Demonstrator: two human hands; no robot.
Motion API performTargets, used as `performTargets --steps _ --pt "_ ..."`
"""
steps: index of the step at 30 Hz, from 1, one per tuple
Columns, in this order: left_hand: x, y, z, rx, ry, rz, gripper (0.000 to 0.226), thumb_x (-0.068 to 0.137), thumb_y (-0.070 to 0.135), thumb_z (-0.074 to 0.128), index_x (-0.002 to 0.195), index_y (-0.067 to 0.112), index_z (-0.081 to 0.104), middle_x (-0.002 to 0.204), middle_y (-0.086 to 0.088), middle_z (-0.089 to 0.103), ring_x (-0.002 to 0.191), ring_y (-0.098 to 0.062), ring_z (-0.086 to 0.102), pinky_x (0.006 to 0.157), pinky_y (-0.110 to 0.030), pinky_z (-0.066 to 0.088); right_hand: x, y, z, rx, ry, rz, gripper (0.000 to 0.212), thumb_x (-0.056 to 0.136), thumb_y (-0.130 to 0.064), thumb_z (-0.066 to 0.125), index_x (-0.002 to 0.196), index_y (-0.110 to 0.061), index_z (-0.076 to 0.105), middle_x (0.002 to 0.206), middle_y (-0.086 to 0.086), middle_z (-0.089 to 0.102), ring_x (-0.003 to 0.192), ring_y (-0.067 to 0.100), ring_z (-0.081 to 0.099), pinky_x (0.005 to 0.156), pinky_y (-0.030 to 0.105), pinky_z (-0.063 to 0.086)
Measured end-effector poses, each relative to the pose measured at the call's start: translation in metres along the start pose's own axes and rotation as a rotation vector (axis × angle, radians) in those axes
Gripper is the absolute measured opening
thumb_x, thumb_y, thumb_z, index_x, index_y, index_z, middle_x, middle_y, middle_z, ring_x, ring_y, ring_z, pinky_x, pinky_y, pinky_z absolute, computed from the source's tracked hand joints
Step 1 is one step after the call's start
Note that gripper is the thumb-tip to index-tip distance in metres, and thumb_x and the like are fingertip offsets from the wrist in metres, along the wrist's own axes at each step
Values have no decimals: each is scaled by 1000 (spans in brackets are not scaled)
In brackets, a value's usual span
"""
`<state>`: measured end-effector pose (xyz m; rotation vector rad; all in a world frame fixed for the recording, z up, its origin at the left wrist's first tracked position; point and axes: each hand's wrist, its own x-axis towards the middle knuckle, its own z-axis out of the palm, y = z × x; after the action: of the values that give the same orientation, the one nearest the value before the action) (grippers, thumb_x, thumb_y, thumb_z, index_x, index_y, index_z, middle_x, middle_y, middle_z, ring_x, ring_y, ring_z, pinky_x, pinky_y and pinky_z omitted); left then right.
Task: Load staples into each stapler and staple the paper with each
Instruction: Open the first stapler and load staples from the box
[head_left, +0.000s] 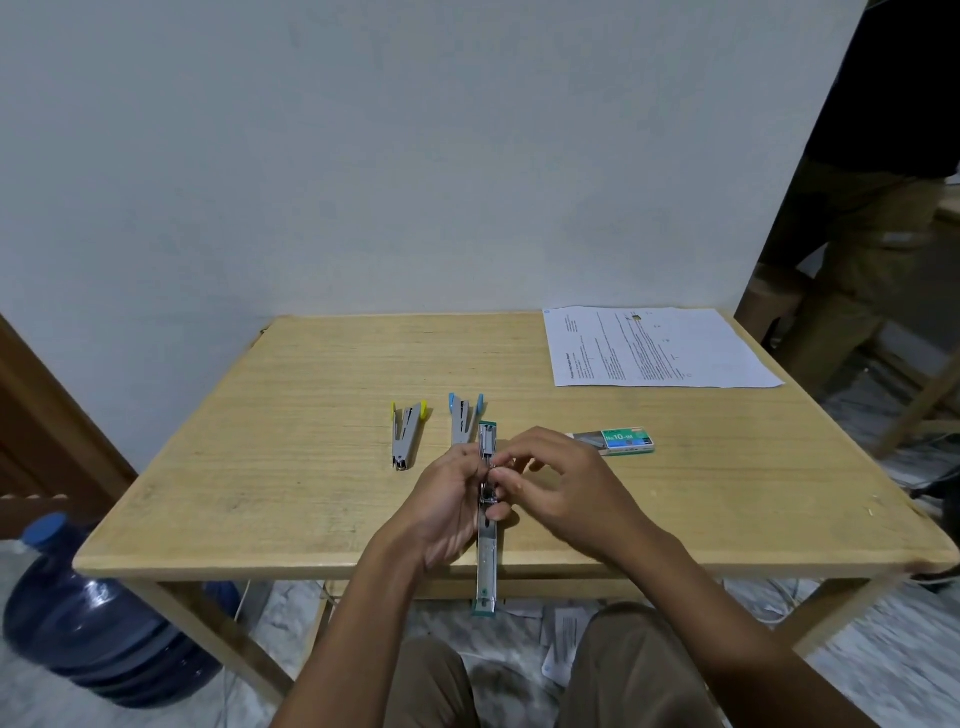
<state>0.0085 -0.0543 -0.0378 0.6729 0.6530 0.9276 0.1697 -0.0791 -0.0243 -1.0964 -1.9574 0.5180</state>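
Pale wooden table (260, 441): above its near edge the left hand (447, 499) grips a grey, green-ended stapler (487, 551) opened out flat, and the right hand (566, 483) pinches its middle. Beyond lie a yellow-tipped grey stapler (405, 436), a blue-tipped grey stapler (462, 423), a green staple box (621, 440), then printed white paper (654, 345).

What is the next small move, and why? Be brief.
Probably press the staple strip down into the magazine. The left hand grips the green stapler, folded open flat, the right hand pinches at its magazine, and the staple box lies open nearby; the strip itself is too small to see.
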Motion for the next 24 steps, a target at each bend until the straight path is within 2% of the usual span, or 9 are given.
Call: performTargets --steps 6,8,11,19,24 --pt "3 0 -2 -7 5 3 25 93 -5 29 115 6 33 78 -15 53 59 -19 49 43 -26 38 2 -1 6 -70 61 3 10 90 -31 66 96 -25 71 93 -15 65 90 4 62 77 33 53" --pt "3 0 -2 2 13 5 26 94 -4 31 117 5 35 75 -14 53 59 -19 48 43 -26 38 2 -2 7 -107 72 -6 7 89 -33 65 91 -27 67 93 -16 64 93 4 59 78 35 52" --pt "4 0 -3 -4 7 3 27 93 -4 33 118 6 35 76 -15 52 59 -19 48 42 -26 38 3 -5 6 -182 53 14 13 89 -41 58 92 -29 64 98 -17 64 99 3 56 84 36 50" --pt "0 0 1 34 13 13 22 97 -1 30 116 5 38 80 -17 50 57 -20 47 43 -26 38 8 -14 -4 -454 -65 -64 21 95 -43 49 94 -25 61 96 -12 60 96 3 45 82 20 27" --pt "2 -1 -1 43 29 10 21 98 3 31 118 5 39 80 -17 50 57 -20 47 44 -28 37 9 -17 -7 -497 -75 -86 19 95 -40 53 94 -23 62 98 -11 60 99 0 40 81 11 23"
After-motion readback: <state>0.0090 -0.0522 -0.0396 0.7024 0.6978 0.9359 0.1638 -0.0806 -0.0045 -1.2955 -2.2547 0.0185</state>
